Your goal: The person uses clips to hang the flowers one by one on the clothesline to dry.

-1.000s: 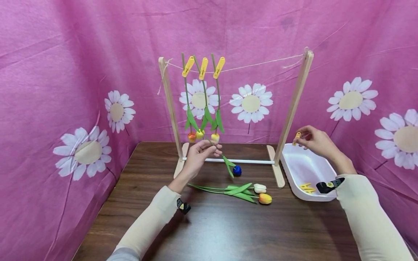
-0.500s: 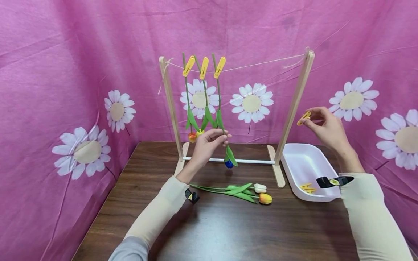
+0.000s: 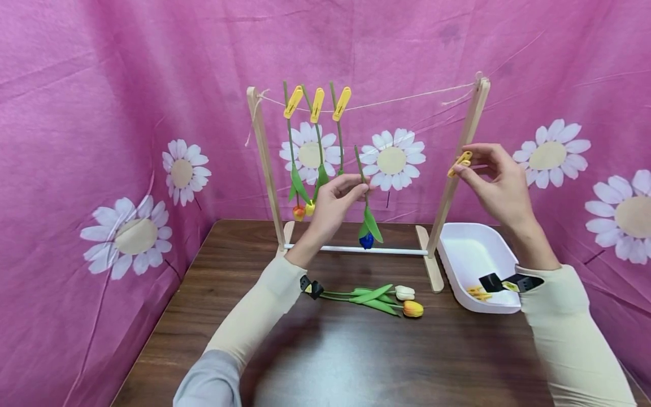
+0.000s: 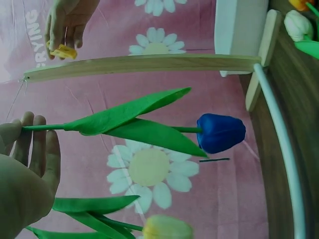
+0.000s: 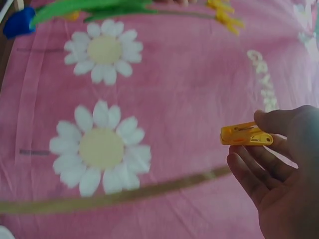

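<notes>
Head view: a blue-bloomed artificial tulip [image 3: 373, 224] is pinched at its green stem by the left hand [image 3: 338, 203], bloom hanging at 5 o'clock. A yellow plastic clothespin [image 3: 460, 164] is pinched by the right hand [image 3: 500, 186], at that hand's 10 o'clock, before the pale wooden right-hand post [image 3: 470, 121]. Versus half a second ago, both have been raised and the clothespin shifted leftward; both are judged nearer the thin pale string [image 3: 402, 100], the blue tulip not yet clipped. Three tulips are already hung there by yellow clips [image 3: 317, 105], toward 10 o'clock. Two loose tulips [image 3: 373, 297] are left at 6 o'clock; spare pins lie in the white plastic tray [image 3: 475, 254].

Left wrist view: stem held between thumb and fingers, bloom at 3 o'clock.

Right wrist view: clothespin held between thumb and fingers; blue bloom seen at 10 o'clock.
</notes>
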`<move>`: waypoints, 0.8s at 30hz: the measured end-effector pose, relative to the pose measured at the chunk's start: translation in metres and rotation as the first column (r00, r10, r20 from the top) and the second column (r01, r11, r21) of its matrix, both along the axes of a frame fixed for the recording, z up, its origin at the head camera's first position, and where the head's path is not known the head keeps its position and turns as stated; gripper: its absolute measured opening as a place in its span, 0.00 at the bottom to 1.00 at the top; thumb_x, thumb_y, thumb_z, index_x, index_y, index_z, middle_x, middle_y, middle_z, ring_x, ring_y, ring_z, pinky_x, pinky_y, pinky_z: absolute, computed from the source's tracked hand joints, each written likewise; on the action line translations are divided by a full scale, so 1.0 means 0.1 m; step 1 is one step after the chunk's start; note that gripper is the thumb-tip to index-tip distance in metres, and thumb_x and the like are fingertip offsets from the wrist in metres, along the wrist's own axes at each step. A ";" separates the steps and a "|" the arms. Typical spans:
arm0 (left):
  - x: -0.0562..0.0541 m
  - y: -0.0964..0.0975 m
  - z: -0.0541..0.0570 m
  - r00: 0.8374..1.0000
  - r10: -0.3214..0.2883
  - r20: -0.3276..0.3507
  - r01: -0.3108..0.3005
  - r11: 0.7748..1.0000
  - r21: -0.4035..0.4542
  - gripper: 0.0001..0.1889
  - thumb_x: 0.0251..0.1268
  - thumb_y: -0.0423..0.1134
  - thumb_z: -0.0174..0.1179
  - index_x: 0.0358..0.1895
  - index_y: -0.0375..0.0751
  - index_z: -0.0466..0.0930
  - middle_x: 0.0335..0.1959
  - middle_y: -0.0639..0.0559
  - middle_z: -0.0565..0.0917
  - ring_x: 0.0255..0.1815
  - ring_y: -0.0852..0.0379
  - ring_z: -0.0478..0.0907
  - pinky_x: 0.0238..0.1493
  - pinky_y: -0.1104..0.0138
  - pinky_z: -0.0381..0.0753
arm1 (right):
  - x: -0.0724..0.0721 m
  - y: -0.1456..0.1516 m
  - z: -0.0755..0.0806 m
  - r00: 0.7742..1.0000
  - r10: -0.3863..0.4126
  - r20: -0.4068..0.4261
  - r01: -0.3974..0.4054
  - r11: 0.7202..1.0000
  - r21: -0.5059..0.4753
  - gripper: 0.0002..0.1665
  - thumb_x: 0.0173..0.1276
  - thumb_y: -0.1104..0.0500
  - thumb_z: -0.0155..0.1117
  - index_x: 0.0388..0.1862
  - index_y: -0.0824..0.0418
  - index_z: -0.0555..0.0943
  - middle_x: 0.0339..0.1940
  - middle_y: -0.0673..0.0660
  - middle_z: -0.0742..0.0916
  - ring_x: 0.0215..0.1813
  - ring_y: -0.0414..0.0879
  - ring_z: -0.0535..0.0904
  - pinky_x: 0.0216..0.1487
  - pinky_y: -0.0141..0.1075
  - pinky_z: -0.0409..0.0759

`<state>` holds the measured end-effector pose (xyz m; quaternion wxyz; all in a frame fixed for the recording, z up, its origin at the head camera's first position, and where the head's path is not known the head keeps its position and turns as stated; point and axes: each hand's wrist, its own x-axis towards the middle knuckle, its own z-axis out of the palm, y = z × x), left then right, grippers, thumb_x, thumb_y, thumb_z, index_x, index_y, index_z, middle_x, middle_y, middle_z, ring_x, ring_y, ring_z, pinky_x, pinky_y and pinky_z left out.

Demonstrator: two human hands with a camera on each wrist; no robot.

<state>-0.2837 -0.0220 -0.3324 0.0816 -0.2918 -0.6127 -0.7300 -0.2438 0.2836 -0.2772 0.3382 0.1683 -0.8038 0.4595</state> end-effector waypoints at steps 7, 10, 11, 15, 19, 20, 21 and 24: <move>-0.10 0.10 0.18 0.999 -0.006 -0.038 0.008 0.999 0.051 0.13 0.79 0.32 0.62 0.59 0.29 0.84 0.49 0.37 0.92 0.48 0.50 0.91 0.57 0.52 0.90 | -0.02 -0.35 0.12 0.999 0.044 -0.013 -0.044 0.998 0.042 0.24 0.69 0.70 0.74 0.63 0.68 0.82 0.41 0.32 0.87 0.44 0.28 0.85 0.49 0.18 0.81; -0.15 0.12 0.25 0.999 0.010 -0.033 -0.008 0.997 0.082 0.14 0.80 0.33 0.61 0.60 0.29 0.83 0.51 0.34 0.91 0.47 0.52 0.91 0.60 0.47 0.88 | -0.04 -0.49 0.18 0.999 0.053 0.007 -0.053 0.998 0.033 0.21 0.68 0.68 0.76 0.59 0.68 0.84 0.40 0.33 0.88 0.43 0.29 0.86 0.48 0.19 0.82; -0.16 0.13 0.27 1.000 0.013 -0.028 -0.011 0.996 0.093 0.14 0.80 0.33 0.60 0.61 0.29 0.82 0.51 0.34 0.90 0.47 0.52 0.92 0.60 0.45 0.87 | -0.05 -0.53 0.20 0.998 0.054 0.012 -0.054 0.998 0.030 0.20 0.68 0.68 0.76 0.58 0.68 0.84 0.40 0.34 0.88 0.42 0.29 0.86 0.48 0.19 0.82; -0.19 0.16 0.34 0.999 0.048 -0.010 -0.047 0.993 0.112 0.14 0.80 0.34 0.60 0.61 0.31 0.83 0.51 0.34 0.90 0.47 0.51 0.92 0.59 0.47 0.88 | -0.08 -0.67 0.29 0.999 0.045 0.022 -0.046 0.999 0.026 0.19 0.66 0.67 0.78 0.54 0.68 0.86 0.40 0.34 0.88 0.41 0.28 0.86 0.48 0.19 0.82; -0.25 0.22 0.42 0.997 0.080 -0.018 -0.077 0.988 0.136 0.14 0.81 0.34 0.60 0.61 0.31 0.83 0.51 0.32 0.90 0.46 0.52 0.92 0.55 0.55 0.91 | -0.11 -0.82 0.42 0.999 0.035 0.009 -0.035 0.999 -0.004 0.16 0.65 0.67 0.79 0.51 0.69 0.87 0.39 0.32 0.88 0.39 0.30 0.86 0.46 0.22 0.83; -0.26 0.24 0.44 0.996 0.086 -0.023 -0.082 0.986 0.147 0.14 0.81 0.34 0.60 0.61 0.31 0.83 0.51 0.31 0.89 0.45 0.53 0.92 0.54 0.56 0.91 | -0.12 -0.85 0.46 0.999 0.038 0.008 -0.038 0.999 -0.017 0.15 0.65 0.67 0.79 0.50 0.68 0.87 0.38 0.32 0.88 0.39 0.30 0.87 0.45 0.22 0.84; -0.28 0.25 0.46 0.995 0.095 -0.024 -0.090 0.983 0.157 0.14 0.81 0.33 0.60 0.61 0.30 0.83 0.51 0.30 0.89 0.45 0.53 0.92 0.53 0.57 0.91 | -0.14 -0.88 0.50 0.999 0.044 0.006 -0.044 0.999 -0.032 0.15 0.65 0.67 0.79 0.49 0.68 0.87 0.37 0.32 0.89 0.38 0.31 0.87 0.44 0.22 0.84; -0.31 0.30 0.53 0.993 0.119 -0.016 -0.114 0.975 0.190 0.14 0.81 0.32 0.60 0.61 0.28 0.83 0.50 0.30 0.89 0.44 0.53 0.92 0.53 0.55 0.91 | -0.19 -0.97 0.62 0.998 0.061 0.008 -0.061 0.996 -0.069 0.12 0.64 0.68 0.80 0.45 0.66 0.88 0.35 0.33 0.89 0.35 0.31 0.87 0.41 0.22 0.83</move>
